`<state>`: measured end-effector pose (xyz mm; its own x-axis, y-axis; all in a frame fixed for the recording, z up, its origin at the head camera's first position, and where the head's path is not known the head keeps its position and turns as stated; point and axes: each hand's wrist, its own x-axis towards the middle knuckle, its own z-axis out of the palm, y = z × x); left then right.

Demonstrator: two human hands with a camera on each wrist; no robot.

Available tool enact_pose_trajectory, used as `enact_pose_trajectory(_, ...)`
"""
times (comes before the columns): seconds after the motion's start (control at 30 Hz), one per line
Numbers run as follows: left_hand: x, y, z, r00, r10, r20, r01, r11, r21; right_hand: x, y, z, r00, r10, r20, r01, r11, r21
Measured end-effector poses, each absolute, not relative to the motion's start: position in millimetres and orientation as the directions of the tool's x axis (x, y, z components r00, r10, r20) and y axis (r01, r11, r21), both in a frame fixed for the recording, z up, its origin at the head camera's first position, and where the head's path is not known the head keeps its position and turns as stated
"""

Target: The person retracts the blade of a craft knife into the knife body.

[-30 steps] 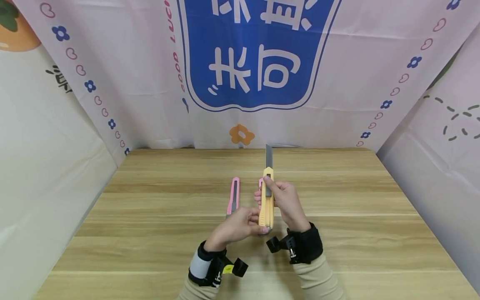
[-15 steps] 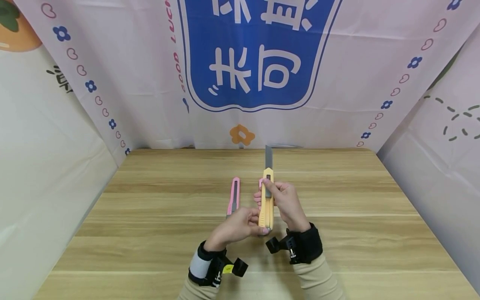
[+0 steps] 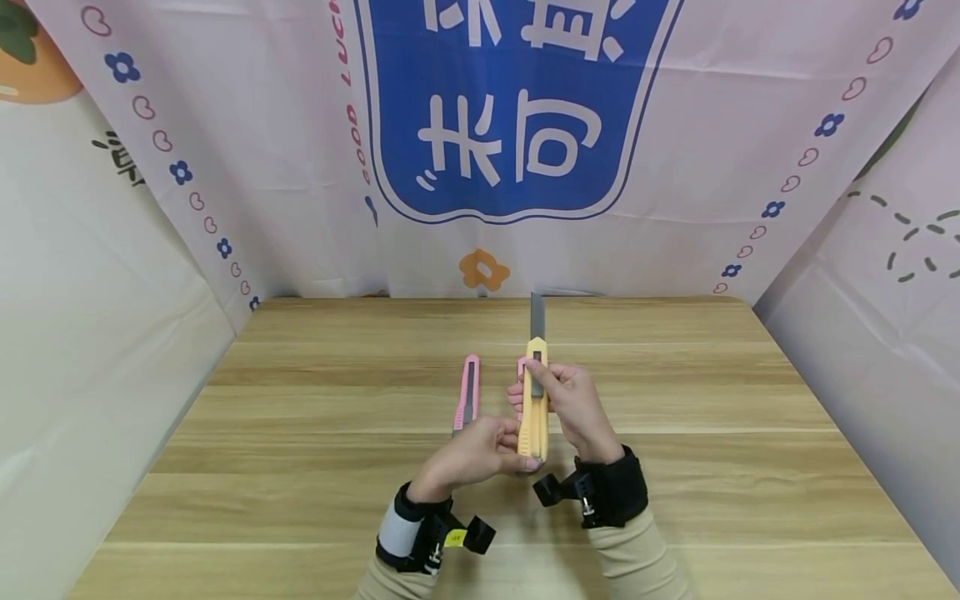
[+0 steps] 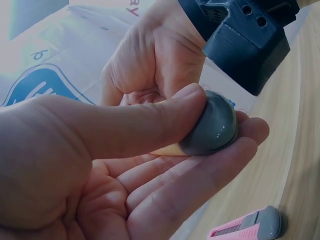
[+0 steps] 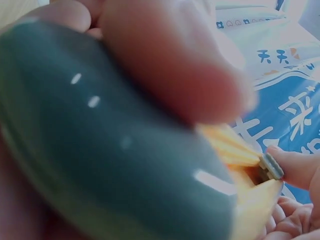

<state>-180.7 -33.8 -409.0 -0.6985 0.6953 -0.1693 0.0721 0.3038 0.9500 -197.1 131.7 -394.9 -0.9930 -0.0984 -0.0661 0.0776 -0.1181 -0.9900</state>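
Observation:
A yellow utility knife (image 3: 534, 425) is held up over the table, its grey blade (image 3: 537, 315) extended and pointing away from me. My right hand (image 3: 577, 408) grips its body from the right, thumb on the grey slider. At the near end, my left hand (image 3: 480, 450) pinches the dark grey end cap (image 4: 215, 125) between thumb and fingers. That cap (image 5: 115, 135) fills much of the right wrist view, with the right thumb on the slider (image 5: 271, 166) beyond it. A pink utility knife (image 3: 468, 387) lies left of the held one, its near end hidden by the left hand.
Part of a second pink knife (image 3: 521, 364) shows behind the right hand and yellow knife. The wood-grain table (image 3: 300, 467) ends at a printed cloth backdrop (image 3: 300, 208), with white cloth on both sides. Each wrist wears a black strap with a camera.
The yellow knife has shifted very slightly toward me, blade and slider moving along with it. Both hands keep their hold.

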Motion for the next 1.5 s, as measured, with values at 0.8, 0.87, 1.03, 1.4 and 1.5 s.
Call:
enact_pose_trajectory(0.8, -181.3, -34.9, -410.0, -0.735, 0.667, -0.121, 0.103, 0.286, 0.953, -196.2, 130.7, -392.7, -0.994, -0.014, -0.110, 0.111, -0.134, -0.985)
enact_pose_trajectory(0.87, -181.0, -35.0, -409.7, -0.741, 0.661, -0.118, 0.100, 0.282, 0.954, -196.0, 128.8, -392.7, -0.993, -0.003, -0.122, 0.121, -0.132, -0.984)
enact_pose_trajectory(1.03, -180.3, -35.6, -408.9, -0.752, 0.646, -0.131, 0.083, 0.290, 0.954, -195.7, 125.1, -393.1, -0.995, 0.009, -0.099, 0.097, -0.134, -0.986)
enact_pose_trajectory(1.4, -180.3, -34.0, -407.9, -0.744, 0.653, -0.141, 0.067, 0.282, 0.957, -195.9, 124.3, -394.3, -0.998, 0.021, -0.058, 0.054, -0.152, -0.987)
enact_pose_trajectory(1.5, -180.6, -34.0, -408.0, -0.741, 0.657, -0.142, 0.068, 0.284, 0.956, -195.6, 124.6, -394.0, -0.998, 0.014, -0.059, 0.056, -0.154, -0.987)
